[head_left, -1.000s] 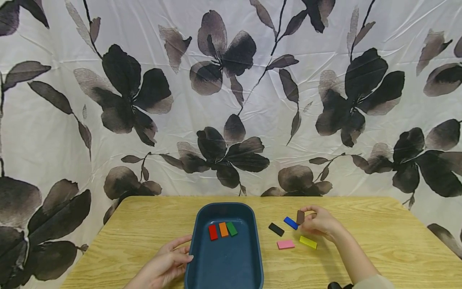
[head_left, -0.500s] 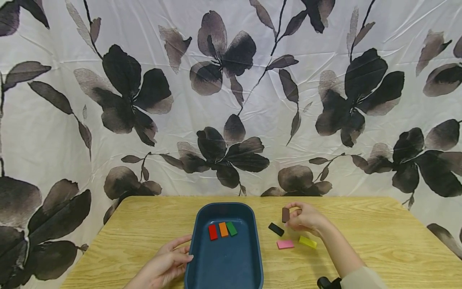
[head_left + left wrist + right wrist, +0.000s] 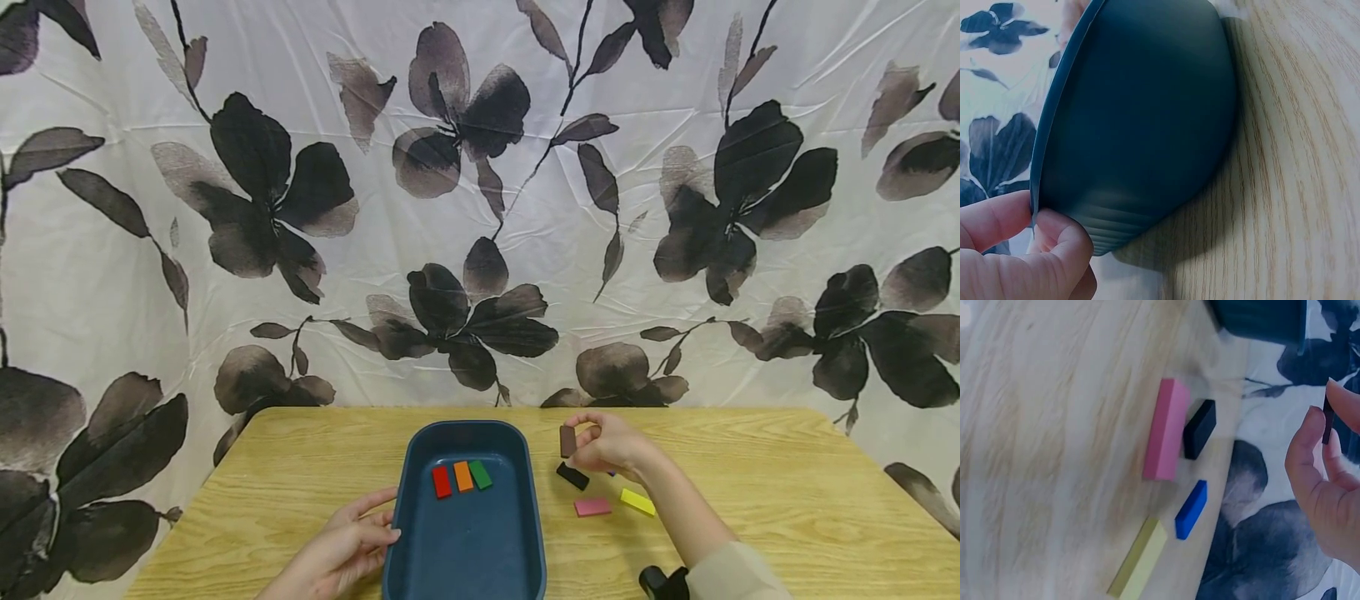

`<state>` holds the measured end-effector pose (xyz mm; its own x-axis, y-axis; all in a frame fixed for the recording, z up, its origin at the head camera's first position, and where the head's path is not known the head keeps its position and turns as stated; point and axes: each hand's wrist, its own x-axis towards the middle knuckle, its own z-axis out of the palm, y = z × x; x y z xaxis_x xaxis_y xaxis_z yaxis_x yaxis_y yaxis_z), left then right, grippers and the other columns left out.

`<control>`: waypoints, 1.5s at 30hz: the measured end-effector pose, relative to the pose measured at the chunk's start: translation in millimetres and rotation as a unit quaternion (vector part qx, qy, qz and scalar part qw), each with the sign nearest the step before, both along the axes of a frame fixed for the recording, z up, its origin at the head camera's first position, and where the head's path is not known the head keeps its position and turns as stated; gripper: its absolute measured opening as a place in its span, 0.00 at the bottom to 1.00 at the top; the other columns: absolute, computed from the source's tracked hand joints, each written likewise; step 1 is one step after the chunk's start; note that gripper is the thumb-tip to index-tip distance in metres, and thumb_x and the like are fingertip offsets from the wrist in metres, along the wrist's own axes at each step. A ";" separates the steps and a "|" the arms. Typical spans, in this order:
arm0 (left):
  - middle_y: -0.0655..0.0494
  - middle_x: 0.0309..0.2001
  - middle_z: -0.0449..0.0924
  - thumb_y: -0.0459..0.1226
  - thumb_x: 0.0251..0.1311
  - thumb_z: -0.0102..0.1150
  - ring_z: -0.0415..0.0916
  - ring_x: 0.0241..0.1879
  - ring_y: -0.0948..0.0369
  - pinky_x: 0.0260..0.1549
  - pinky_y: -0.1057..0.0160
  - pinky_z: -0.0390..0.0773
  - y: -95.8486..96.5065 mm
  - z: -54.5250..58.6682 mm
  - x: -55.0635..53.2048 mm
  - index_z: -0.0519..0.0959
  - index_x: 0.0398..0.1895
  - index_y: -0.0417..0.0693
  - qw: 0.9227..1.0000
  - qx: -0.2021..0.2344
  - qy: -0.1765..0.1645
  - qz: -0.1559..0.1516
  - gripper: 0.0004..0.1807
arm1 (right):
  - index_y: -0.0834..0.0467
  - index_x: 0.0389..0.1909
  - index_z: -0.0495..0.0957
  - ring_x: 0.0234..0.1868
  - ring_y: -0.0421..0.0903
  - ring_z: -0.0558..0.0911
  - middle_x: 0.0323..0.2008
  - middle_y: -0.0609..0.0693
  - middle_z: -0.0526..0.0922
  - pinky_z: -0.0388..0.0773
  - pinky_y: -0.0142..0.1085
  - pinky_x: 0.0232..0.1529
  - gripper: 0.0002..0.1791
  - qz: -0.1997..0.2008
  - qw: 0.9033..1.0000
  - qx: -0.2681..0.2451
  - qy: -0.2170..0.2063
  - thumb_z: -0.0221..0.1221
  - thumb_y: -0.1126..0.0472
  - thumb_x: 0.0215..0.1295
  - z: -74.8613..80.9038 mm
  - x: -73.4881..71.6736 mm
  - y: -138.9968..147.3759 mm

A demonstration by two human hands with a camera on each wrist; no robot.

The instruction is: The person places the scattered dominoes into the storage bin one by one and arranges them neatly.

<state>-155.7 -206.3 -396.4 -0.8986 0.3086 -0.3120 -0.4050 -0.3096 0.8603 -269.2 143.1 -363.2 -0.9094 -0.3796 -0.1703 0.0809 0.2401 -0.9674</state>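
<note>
Clearly, the brown block (image 3: 567, 442) is a small, flat, plain piece with straight edges, standing on end in the lower right of the head frame, just right of the tray (image 3: 465, 554). Its broad face shows there; at the right edge of the right wrist frame it appears edge-on, a thin dark strip against the floral cloth (image 3: 562, 212).

The two hands are apart. The right hand (image 3: 613, 446) pinches the brown block between thumb and fingers; the left hand (image 3: 348, 533) grips the tray's rim on its left side, thumb and finger either side of the edge in the left wrist frame.

The tray is deep blue, rounded at the corners, and cut off by the bottom of the head frame. Inside its upper half lie a red block (image 3: 442, 482), an orange block (image 3: 463, 476) and a green block (image 3: 480, 474). On the worktop (image 3: 322, 454), right of the tray, are a black block (image 3: 573, 477), a pink block (image 3: 592, 507) and a yellow block (image 3: 637, 502). The right hand hides nearly all of the blue block (image 3: 1191, 510) from the head camera, though the right wrist frame shows it low, right of centre. The tray's right wall stands between the brown block and the tray's floor.
</note>
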 end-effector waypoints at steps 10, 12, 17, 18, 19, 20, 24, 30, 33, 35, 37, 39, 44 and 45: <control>0.50 0.42 0.71 0.18 0.56 0.47 0.75 0.39 0.61 0.39 0.65 0.75 -0.7 1.7 -0.1 0.37 0.69 0.31 1.000 0.000 -0.003 0.000 0.41 | 0.69 0.50 0.66 0.27 0.46 0.74 0.25 0.53 0.70 0.76 0.33 0.30 0.30 0.008 1.000 -0.002 0.002 0.59 0.83 0.41 6.5 1.2 -25.9; 0.50 0.42 0.71 0.18 0.56 0.47 0.75 0.39 0.61 0.40 0.65 0.75 -0.5 2.1 -0.2 0.37 0.69 0.31 1.000 0.001 -0.003 -0.001 0.41 | 0.68 0.50 0.67 0.26 0.45 0.74 0.25 0.52 0.70 0.77 0.33 0.30 0.30 0.009 1.000 -0.006 -0.002 0.58 0.84 0.41 7.8 1.9 -31.0; 0.49 0.42 0.72 0.18 0.56 0.46 0.75 0.39 0.61 0.40 0.65 0.75 0.0 2.3 -0.6 0.37 0.69 0.30 1.000 0.004 -0.005 0.004 0.41 | 0.67 0.48 0.68 0.24 0.44 0.72 0.24 0.52 0.69 0.76 0.32 0.28 0.30 0.022 1.000 0.010 0.008 0.61 0.83 0.40 10.5 2.3 -44.1; 0.49 0.43 0.72 0.18 0.56 0.46 0.75 0.40 0.61 0.40 0.65 0.75 0.0 2.3 -0.8 0.37 0.69 0.31 1.000 0.005 -0.006 0.005 0.41 | 0.67 0.48 0.68 0.24 0.44 0.72 0.24 0.52 0.69 0.77 0.33 0.29 0.29 0.025 1.000 0.013 0.009 0.62 0.82 0.40 10.9 2.1 -46.7; 0.49 0.43 0.72 0.18 0.56 0.46 0.75 0.40 0.61 0.40 0.64 0.75 0.0 2.4 -1.0 0.37 0.69 0.31 1.000 0.006 -0.006 0.006 0.41 | 0.67 0.48 0.68 0.24 0.44 0.72 0.25 0.52 0.69 0.77 0.34 0.29 0.30 0.026 1.000 0.015 0.009 0.62 0.82 0.40 11.3 1.8 -49.3; 0.49 0.43 0.72 0.17 0.56 0.46 0.75 0.40 0.60 0.40 0.64 0.75 0.0 2.4 -1.3 0.37 0.69 0.31 1.000 0.007 -0.006 0.007 0.41 | 0.66 0.48 0.68 0.24 0.45 0.72 0.25 0.52 0.69 0.78 0.34 0.30 0.30 0.026 0.999 0.019 0.009 0.63 0.82 0.40 11.9 1.7 -51.9; 0.49 0.43 0.72 0.17 0.56 0.46 0.75 0.41 0.60 0.41 0.64 0.75 -0.1 2.4 -1.8 0.38 0.70 0.31 1.000 0.013 -0.008 0.008 0.41 | 0.66 0.49 0.69 0.24 0.45 0.72 0.24 0.52 0.69 0.79 0.36 0.32 0.30 0.024 0.999 0.026 0.006 0.63 0.82 0.40 13.6 2.2 -61.9; 0.49 0.43 0.72 0.17 0.56 0.46 0.75 0.40 0.60 0.41 0.64 0.75 0.5 1.8 -1.0 0.38 0.70 0.32 1.000 0.017 -0.012 0.010 0.41 | 0.64 0.48 0.71 0.25 0.46 0.74 0.22 0.51 0.68 0.78 0.36 0.31 0.30 0.031 0.998 0.052 0.014 0.63 0.81 0.40 15.8 3.5 -75.6; 0.49 0.43 0.73 0.17 0.56 0.46 0.75 0.40 0.60 0.40 0.64 0.75 0.8 2.0 -0.6 0.39 0.70 0.32 1.000 0.011 -0.014 0.012 0.41 | 0.64 0.48 0.71 0.25 0.46 0.75 0.22 0.51 0.68 0.77 0.35 0.31 0.30 0.034 0.997 0.064 0.018 0.64 0.81 0.40 18.0 3.2 -81.9; 0.49 0.43 0.73 0.17 0.56 0.46 0.75 0.40 0.60 0.40 0.65 0.75 0.8 2.6 -0.5 0.39 0.70 0.32 1.000 0.009 -0.015 0.013 0.41 | 0.64 0.48 0.71 0.24 0.46 0.74 0.22 0.51 0.69 0.78 0.35 0.30 0.30 0.035 0.997 0.062 0.023 0.64 0.81 0.39 20.0 2.9 -86.0; 0.48 0.43 0.73 0.17 0.55 0.46 0.75 0.40 0.60 0.40 0.65 0.75 0.8 3.2 -0.4 0.39 0.70 0.32 1.000 0.006 -0.015 0.014 0.41 | 0.64 0.48 0.71 0.24 0.46 0.74 0.23 0.51 0.68 0.78 0.34 0.30 0.30 0.032 0.997 0.055 0.030 0.64 0.81 0.39 22.1 2.4 -89.8; 0.48 0.44 0.73 0.17 0.55 0.46 0.75 0.40 0.60 0.40 0.65 0.75 1.0 3.4 -0.1 0.39 0.70 0.32 1.000 0.002 -0.016 0.016 0.41 | 0.65 0.48 0.71 0.24 0.46 0.74 0.23 0.51 0.68 0.77 0.34 0.29 0.30 0.026 0.998 0.048 0.036 0.64 0.81 0.39 24.0 1.9 -93.2; 0.47 0.45 0.72 0.17 0.55 0.46 0.75 0.40 0.60 0.41 0.64 0.75 2.1 4.0 -1.3 0.40 0.70 0.31 1.000 -0.002 -0.017 0.019 0.40 | 0.65 0.48 0.71 0.25 0.46 0.73 0.23 0.51 0.68 0.77 0.34 0.29 0.29 0.027 0.998 0.036 0.045 0.64 0.82 0.40 30.0 0.7 -98.1; 0.47 0.45 0.72 0.17 0.55 0.45 0.75 0.40 0.60 0.41 0.64 0.75 2.0 3.9 -1.3 0.40 0.69 0.31 1.000 -0.002 -0.017 0.019 0.40 | 0.66 0.48 0.71 0.25 0.46 0.73 0.23 0.51 0.68 0.78 0.34 0.29 0.29 0.031 0.998 0.034 0.045 0.64 0.82 0.40 30.6 0.7 -99.1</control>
